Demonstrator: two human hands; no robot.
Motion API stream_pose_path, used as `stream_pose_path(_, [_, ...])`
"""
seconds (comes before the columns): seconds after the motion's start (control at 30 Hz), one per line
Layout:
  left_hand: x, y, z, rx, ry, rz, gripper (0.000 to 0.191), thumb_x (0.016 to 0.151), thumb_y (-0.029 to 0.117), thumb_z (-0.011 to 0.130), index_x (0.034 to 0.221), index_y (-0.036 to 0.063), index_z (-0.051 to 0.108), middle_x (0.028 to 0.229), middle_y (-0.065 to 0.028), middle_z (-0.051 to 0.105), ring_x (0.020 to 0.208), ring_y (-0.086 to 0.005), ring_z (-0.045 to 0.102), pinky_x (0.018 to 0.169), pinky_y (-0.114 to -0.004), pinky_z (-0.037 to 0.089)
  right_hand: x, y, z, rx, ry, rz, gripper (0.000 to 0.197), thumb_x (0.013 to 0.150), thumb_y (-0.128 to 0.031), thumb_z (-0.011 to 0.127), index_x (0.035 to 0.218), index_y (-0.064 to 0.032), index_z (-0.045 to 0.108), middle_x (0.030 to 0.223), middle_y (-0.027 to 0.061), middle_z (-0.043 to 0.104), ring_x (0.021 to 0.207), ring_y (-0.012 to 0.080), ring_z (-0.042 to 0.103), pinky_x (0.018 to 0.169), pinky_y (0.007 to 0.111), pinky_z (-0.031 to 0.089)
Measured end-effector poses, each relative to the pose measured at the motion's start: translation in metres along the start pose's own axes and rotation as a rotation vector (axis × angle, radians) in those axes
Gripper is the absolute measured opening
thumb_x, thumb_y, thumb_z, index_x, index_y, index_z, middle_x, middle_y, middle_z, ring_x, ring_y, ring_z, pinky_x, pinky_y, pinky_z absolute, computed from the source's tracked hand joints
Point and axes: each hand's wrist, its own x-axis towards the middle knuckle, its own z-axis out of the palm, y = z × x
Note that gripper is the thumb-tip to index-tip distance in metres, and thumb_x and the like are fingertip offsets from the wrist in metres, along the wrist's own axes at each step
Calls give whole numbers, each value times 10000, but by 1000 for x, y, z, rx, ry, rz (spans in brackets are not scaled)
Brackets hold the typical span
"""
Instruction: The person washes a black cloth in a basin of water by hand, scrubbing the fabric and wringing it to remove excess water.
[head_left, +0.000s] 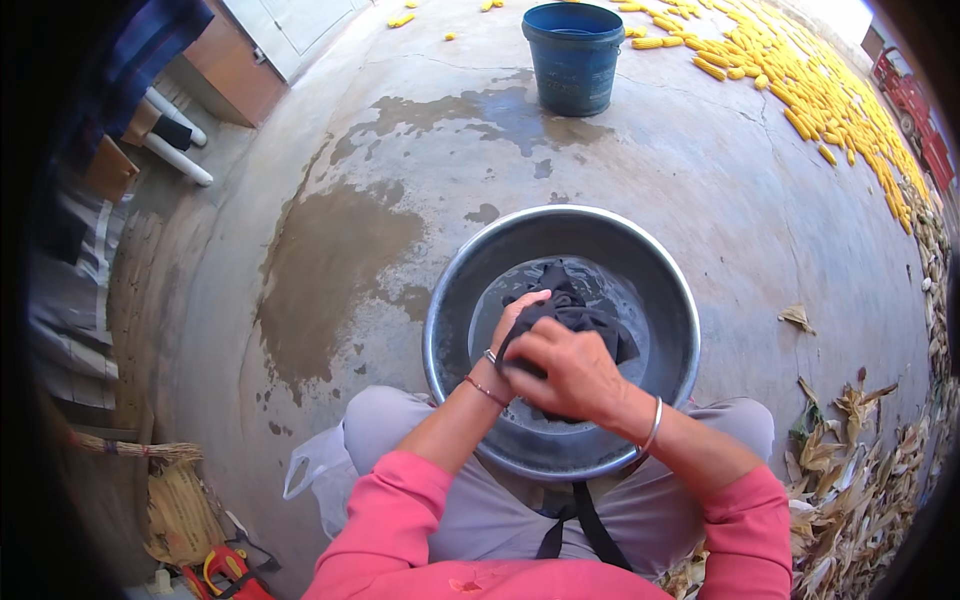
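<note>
A wide metal basin (561, 466) sits between my knees, with shallow, slightly sudsy water (622, 289) in its bottom. Both hands are over it, gripping a dark, wet cloth (581, 315) that bunches up out of the water. My left hand (514, 322) is behind the cloth, its thumb side showing and its fingers largely hidden. In front and crossing over it, my right hand (562, 367) pinches a fold of the same cloth; it is a little blurred.
A blue plastic bucket (574, 71) stands beyond the basin on wet-stained concrete. Yellow corn cobs (817, 97) spread across the far right. Dry husks (855, 510) are heaped at the lower right. A white plastic bag (326, 476) lies by my left knee, and a straw broom (139, 448) farther left.
</note>
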Motion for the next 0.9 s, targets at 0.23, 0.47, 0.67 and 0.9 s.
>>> stream_pose_path(0.23, [3,-5,38,-250,129,82,283,943,256,439,1085,78,607,1034,-80,643,987,-208,611,879,-356,499,19,65,-6,1,402,287,194,829,-156,625,990,-47,636,886,173,625,709,335,629,678,375,510])
stream_pose_path(0.47, [-11,8,20,-139,111,-282,396,928,380,434,1019,42,619,995,-137,645,941,-269,624,901,-393,481,-2,15,23,-24,149,29,190,779,-237,666,906,-112,601,778,121,543,634,321,610,539,401,498])
stream_pose_path(0.67, [2,-21,30,-145,315,33,315,950,310,436,1153,115,578,1154,-69,604,1065,-216,579,971,-382,448,18,84,10,-35,408,370,186,843,-258,592,908,-91,642,840,153,621,756,359,624,654,441,509])
stream_pose_path(0.9, [-21,2,45,-108,241,-155,363,953,356,414,1105,64,565,1101,-108,596,1036,-268,581,943,-390,473,-7,1,26,-2,89,-3,148,777,-207,675,877,-115,616,811,101,562,632,322,605,553,398,496])
